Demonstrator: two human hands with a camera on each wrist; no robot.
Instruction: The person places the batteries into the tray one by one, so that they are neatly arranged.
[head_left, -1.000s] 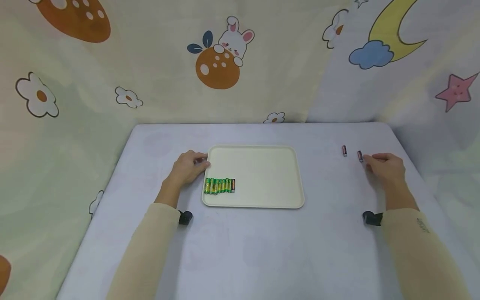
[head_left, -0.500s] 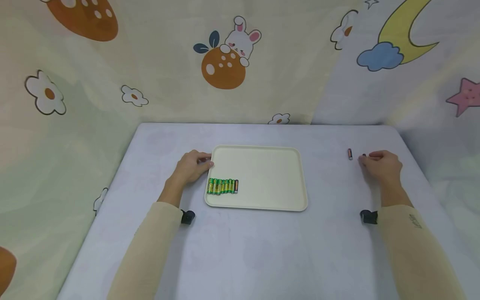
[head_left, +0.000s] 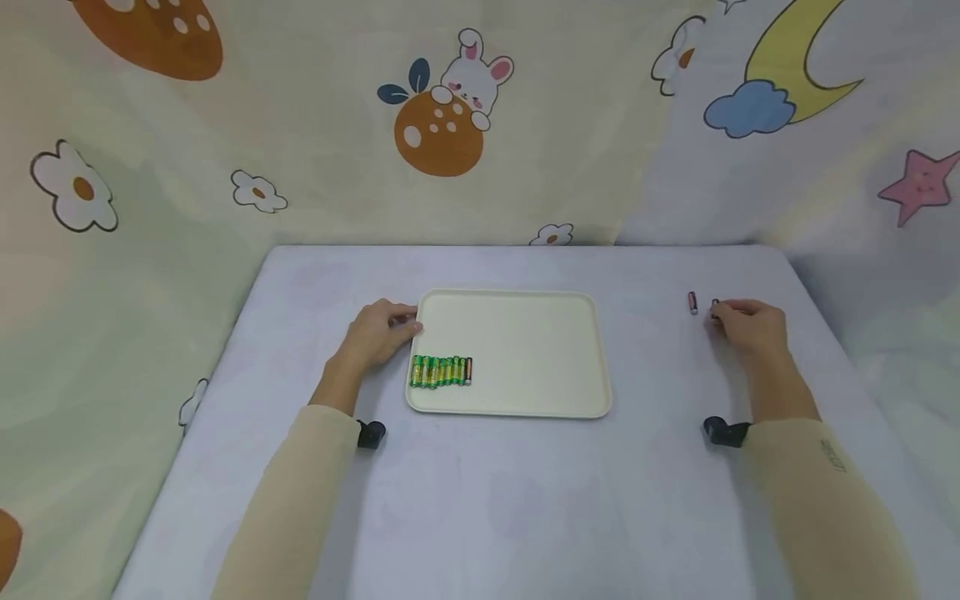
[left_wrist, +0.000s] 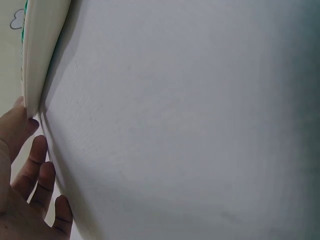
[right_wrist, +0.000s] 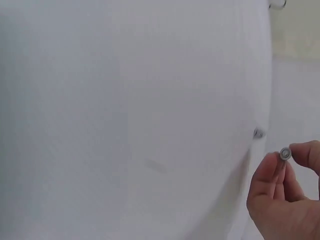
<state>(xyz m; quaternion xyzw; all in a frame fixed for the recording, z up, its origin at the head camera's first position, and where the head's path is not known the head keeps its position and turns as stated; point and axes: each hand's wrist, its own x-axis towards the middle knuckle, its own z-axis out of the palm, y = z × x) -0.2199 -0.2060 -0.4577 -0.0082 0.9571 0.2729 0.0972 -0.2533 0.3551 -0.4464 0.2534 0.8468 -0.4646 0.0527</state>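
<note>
At the tray's left edge my left hand (head_left: pixel 375 337) holds the rim, thumb and forefinger at the edge; the left wrist view shows the other fingers (left_wrist: pixel 37 160) bent below it. A cream rectangular tray (head_left: pixel 525 354) lies on the table, bearing a row of several green batteries (head_left: pixel 437 372) and one dark, copper-coloured battery (head_left: pixel 468 371) at the row's right end. My right hand (head_left: pixel 753 329) pinches a small battery (right_wrist: pixel 285 154) between thumb and fingertips, its end facing the right wrist camera. Just left of that hand, another dark and copper battery (head_left: pixel 692 302) lies on the table.
A white cloth covers the table (head_left: pixel 510 500). Behind it hangs a printed curtain (head_left: pixel 322 100) with cartoon figures. Black wrist cameras (head_left: pixel 371 434) sit at both sleeves.
My right hand has moved left and now pinches the nearer of two loose batteries, which stood beside its fingertips before. The left hand stays at the tray's edge. The head view shifts slightly.
</note>
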